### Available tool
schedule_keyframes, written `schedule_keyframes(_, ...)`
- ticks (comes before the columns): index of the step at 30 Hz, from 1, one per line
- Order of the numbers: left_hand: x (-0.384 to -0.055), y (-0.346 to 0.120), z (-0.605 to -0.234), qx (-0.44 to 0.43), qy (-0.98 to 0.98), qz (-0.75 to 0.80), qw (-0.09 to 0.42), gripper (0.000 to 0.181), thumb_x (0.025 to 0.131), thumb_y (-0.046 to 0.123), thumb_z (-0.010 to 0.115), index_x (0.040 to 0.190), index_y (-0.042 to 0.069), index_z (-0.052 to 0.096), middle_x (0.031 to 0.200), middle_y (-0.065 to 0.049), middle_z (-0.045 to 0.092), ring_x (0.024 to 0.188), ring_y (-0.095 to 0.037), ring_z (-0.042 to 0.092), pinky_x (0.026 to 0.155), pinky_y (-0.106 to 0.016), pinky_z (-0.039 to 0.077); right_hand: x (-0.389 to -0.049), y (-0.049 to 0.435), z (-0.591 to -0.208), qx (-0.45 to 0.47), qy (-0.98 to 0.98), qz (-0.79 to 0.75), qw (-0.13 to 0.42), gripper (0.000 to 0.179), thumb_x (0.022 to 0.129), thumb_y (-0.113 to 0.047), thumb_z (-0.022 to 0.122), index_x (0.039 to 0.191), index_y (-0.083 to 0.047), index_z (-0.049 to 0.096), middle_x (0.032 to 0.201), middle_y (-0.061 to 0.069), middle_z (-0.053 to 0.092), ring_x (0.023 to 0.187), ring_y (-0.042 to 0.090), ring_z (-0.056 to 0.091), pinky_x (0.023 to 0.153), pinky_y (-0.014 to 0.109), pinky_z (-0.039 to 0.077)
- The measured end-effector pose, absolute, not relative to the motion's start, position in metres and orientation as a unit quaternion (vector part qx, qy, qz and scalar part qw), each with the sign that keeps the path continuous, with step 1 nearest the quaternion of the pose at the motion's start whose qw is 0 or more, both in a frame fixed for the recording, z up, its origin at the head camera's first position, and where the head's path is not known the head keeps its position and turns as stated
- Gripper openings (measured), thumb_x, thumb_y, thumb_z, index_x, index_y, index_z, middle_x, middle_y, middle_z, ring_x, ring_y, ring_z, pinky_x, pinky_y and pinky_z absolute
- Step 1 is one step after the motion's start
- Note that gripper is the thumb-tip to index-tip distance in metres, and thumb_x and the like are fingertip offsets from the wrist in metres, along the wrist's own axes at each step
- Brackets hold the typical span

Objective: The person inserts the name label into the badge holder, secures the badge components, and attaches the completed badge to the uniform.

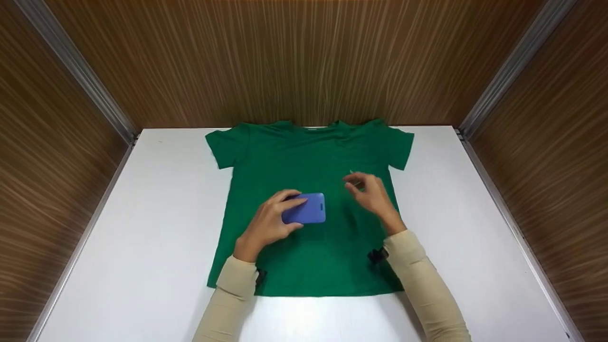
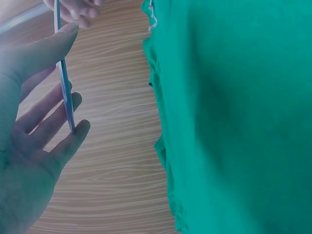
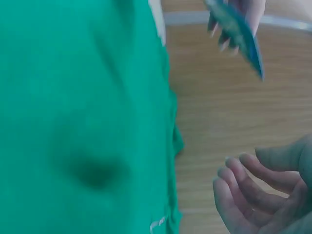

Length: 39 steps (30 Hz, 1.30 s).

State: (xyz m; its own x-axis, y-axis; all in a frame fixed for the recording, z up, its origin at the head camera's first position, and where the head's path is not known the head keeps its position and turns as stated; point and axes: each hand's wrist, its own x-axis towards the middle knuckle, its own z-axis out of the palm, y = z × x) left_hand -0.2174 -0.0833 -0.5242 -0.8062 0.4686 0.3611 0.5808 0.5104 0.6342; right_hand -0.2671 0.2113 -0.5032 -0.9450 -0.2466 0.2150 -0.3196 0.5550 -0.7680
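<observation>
My left hand (image 1: pixel 268 221) pinches a flat blue-purple card holder (image 1: pixel 311 209) with a small dark slot near its right end. The holder is above the middle of a green T-shirt (image 1: pixel 304 161) that lies spread out. In the left wrist view the holder (image 2: pixel 67 97) appears edge-on between thumb and fingertips. To the right, over the shirt, my right hand (image 1: pixel 370 192) has loosely bent fingers; its wrist view shows nothing between thumb and fingers. Just past its fingertips lies a small thin whitish thing (image 2: pixel 152 18) on the shirt, its kind unclear.
The shirt lies on a white table (image 1: pixel 156 228), its collar towards the wood-grain back wall (image 1: pixel 304 61). Wood-grain panels with metal edge strips stand on the left (image 1: pixel 42 142) and right (image 1: pixel 551 156). White tabletop shows on both sides of the shirt.
</observation>
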Motion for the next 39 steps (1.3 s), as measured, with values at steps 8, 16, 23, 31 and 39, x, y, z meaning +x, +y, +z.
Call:
schedule_keyframes(8,-0.218,-0.084,-0.524,-0.302,-0.866,-0.392,0.071,0.059,0.084,0.014,0.086,0.139,0.015,0.066,0.146,-0.013,0.058,0.135,-0.037,0.056,0.111,-0.059,0.047,-0.312,0.240,-0.518,0.096,-0.914,0.392,0.028,0.020,0.101,-0.005,0.062,0.114,0.006,0.073,0.114,0.027,0.073,0.103,0.040,0.070,0.091,0.055,0.056)
schedule_keyframes(16,-0.217,-0.084,-0.524,-0.304,-0.864,-0.395,0.077,0.059,0.083,0.013,0.087,0.139,0.015,0.067,0.145,-0.012,0.059,0.134,-0.036,0.057,0.111,-0.058,0.048,-0.336,0.255,-0.533,0.050,-0.928,0.369,-0.014,0.023,0.101,-0.006,0.060,0.118,0.008,0.069,0.117,0.030,0.070,0.107,0.042,0.068,0.095,0.056,0.055)
schedule_keyframes(23,-0.217,-0.084,-0.524,-0.301,-0.867,-0.390,0.072,0.059,0.084,0.015,0.087,0.140,0.015,0.066,0.145,-0.012,0.059,0.134,-0.036,0.057,0.110,-0.058,0.048,-0.341,0.254,-0.542,0.047,-0.939,0.341,-0.009,0.028,0.100,-0.004,0.060,0.122,0.012,0.067,0.122,0.033,0.067,0.112,0.046,0.065,0.100,0.059,0.053)
schedule_keyframes(31,-0.217,-0.085,-0.523,-0.301,-0.869,-0.384,0.077,0.059,0.085,0.017,0.086,0.140,0.015,0.066,0.145,-0.013,0.059,0.133,-0.037,0.057,0.110,-0.059,0.048,-0.345,0.253,-0.545,0.046,-0.947,0.319,-0.003,0.022,0.098,-0.002,0.062,0.113,0.011,0.071,0.112,0.031,0.070,0.103,0.044,0.067,0.094,0.058,0.055)
schedule_keyframes(39,-0.217,-0.084,-0.522,-0.303,-0.865,-0.393,0.076,0.059,0.084,0.015,0.087,0.139,0.015,0.067,0.144,-0.012,0.059,0.132,-0.036,0.058,0.110,-0.059,0.048,-0.341,0.251,-0.547,0.041,-0.943,0.330,-0.025,0.021,0.098,0.000,0.060,0.113,0.010,0.072,0.109,0.030,0.071,0.097,0.040,0.067,0.090,0.056,0.057)
